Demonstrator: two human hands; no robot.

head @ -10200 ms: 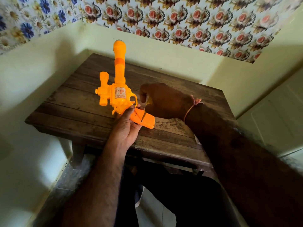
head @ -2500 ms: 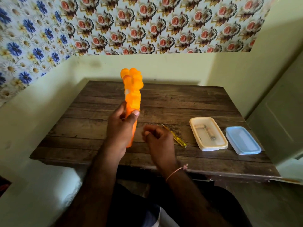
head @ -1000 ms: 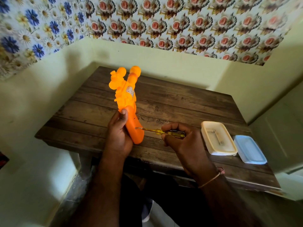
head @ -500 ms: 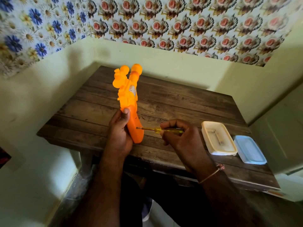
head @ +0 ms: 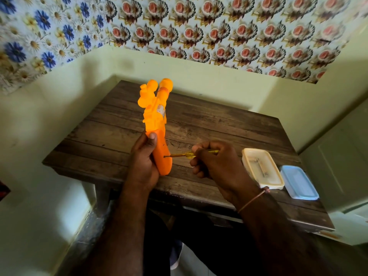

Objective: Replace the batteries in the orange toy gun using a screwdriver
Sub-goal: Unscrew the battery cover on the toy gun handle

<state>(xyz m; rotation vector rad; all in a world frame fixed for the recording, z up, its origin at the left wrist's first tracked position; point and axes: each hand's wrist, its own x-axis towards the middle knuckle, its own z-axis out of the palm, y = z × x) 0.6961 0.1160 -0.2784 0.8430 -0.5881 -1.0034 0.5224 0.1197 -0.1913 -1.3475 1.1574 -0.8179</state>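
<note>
Wooden table (head: 219,124): near its right edge stand one cream container (head: 262,170) holding small indistinct items and, beside it, one blue lid (head: 299,182). Left hand (head: 144,164) grips one orange toy gun (head: 157,124) upright above the front edge; right hand (head: 216,162) pinches one screwdriver (head: 191,154), tip at the gun's grip.

- Orange toy gun (head: 157,124): bright plastic, held upright above the wooden table, barrel pointing up and away, grip lowest.
- Screwdriver (head: 191,154): slim, clear yellow handle, lying near level, its tip touching the grip's side.
</note>
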